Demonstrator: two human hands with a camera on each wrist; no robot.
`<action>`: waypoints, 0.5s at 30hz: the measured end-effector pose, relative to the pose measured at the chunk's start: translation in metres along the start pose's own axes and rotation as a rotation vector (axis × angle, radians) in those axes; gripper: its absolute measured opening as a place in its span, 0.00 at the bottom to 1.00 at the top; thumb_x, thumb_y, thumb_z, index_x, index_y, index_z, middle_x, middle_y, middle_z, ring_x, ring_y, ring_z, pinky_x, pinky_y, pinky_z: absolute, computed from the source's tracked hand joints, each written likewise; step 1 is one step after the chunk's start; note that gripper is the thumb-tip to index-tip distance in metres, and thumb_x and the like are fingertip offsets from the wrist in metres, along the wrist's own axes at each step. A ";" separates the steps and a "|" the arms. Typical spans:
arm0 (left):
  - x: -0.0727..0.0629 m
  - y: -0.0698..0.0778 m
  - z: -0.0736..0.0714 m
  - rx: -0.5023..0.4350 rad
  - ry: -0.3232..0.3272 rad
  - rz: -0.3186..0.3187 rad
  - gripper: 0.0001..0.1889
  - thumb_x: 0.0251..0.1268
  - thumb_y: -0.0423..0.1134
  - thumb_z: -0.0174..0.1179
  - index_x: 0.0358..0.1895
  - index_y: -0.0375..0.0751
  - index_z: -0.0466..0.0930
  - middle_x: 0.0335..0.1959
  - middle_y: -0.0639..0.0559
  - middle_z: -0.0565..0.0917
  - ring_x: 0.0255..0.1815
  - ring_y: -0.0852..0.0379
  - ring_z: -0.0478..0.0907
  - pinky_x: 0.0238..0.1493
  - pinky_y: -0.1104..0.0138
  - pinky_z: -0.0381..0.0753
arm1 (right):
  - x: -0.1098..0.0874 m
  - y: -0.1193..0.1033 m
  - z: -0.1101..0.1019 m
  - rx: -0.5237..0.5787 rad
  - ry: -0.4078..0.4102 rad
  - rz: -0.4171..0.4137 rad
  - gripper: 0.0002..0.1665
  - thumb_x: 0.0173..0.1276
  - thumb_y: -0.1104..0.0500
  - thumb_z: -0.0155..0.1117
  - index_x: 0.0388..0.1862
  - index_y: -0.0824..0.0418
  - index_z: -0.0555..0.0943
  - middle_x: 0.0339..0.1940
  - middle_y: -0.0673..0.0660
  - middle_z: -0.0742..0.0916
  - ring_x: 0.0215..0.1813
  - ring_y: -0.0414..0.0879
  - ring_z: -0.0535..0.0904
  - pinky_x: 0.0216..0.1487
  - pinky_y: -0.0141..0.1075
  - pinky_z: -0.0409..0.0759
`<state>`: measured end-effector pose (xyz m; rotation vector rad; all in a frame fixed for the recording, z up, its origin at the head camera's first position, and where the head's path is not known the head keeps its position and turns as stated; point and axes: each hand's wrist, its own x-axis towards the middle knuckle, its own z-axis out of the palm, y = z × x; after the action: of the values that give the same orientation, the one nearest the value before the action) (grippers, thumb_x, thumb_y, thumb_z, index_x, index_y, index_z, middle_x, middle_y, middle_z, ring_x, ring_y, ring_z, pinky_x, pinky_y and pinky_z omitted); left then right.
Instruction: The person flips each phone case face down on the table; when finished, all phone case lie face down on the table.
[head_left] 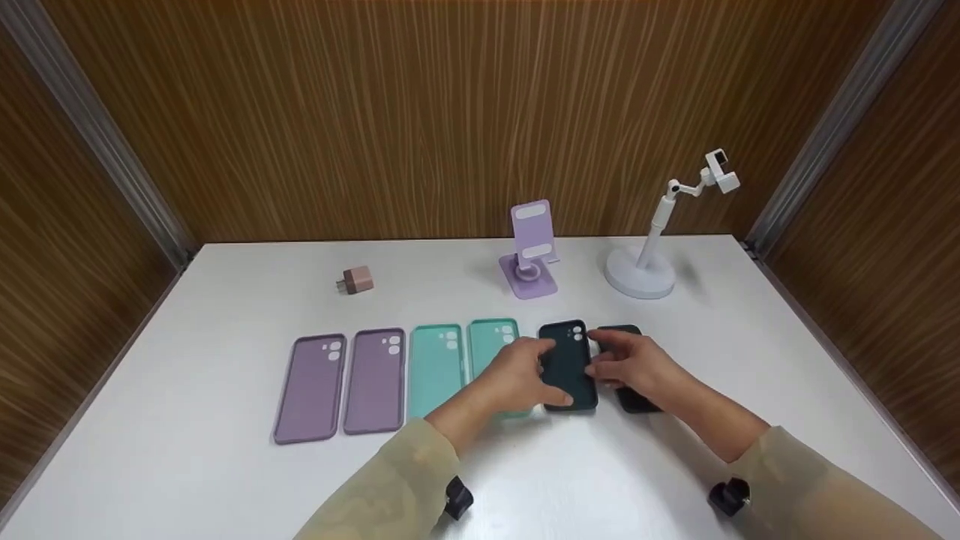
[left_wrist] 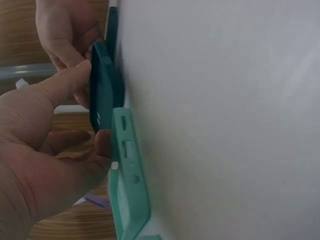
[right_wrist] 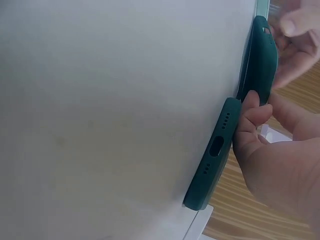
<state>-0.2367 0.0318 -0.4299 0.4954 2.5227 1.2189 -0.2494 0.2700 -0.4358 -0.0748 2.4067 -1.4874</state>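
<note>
A dark green phone case (head_left: 564,367) lies between both hands, its inside facing up. My left hand (head_left: 517,375) spreads over its left side in the head view, thumb near the bottom end and forefinger by the upper left edge. In the right wrist view the left hand (right_wrist: 298,47) is blurred, with thumb and fingers apart. The fingers of my right hand (head_left: 637,365) pinch the case's right edge. A second dark green case (head_left: 636,401) lies partly under the right hand. Just left of the left hand is a mint case (head_left: 487,337), partly covered by it.
Further left in the row lie another mint case (head_left: 436,367) and two purple cases (head_left: 311,390), (head_left: 375,382). Behind stand a lilac phone stand (head_left: 532,232), a white stand with a jointed arm (head_left: 641,274) and a pink charger plug (head_left: 358,280). Wood-grain panels enclose the white table (head_left: 187,360).
</note>
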 end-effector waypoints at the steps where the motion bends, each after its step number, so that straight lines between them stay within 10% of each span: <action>1: -0.001 0.004 0.000 -0.001 0.002 -0.008 0.47 0.57 0.44 0.83 0.79 0.37 0.69 0.72 0.41 0.75 0.61 0.50 0.80 0.66 0.60 0.78 | -0.001 0.000 0.000 0.002 0.000 0.006 0.43 0.71 0.62 0.75 0.81 0.67 0.67 0.49 0.61 0.88 0.46 0.47 0.85 0.49 0.37 0.86; 15: -0.004 0.018 0.016 -0.059 0.018 -0.066 0.49 0.57 0.49 0.82 0.80 0.43 0.68 0.76 0.43 0.73 0.74 0.48 0.71 0.74 0.54 0.71 | -0.004 0.001 -0.006 -0.020 0.014 0.045 0.44 0.72 0.57 0.75 0.82 0.63 0.68 0.52 0.60 0.87 0.47 0.49 0.84 0.50 0.35 0.85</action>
<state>-0.2236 0.0518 -0.4251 0.3852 2.4887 1.2752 -0.2471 0.2758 -0.4331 -0.0150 2.4184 -1.4492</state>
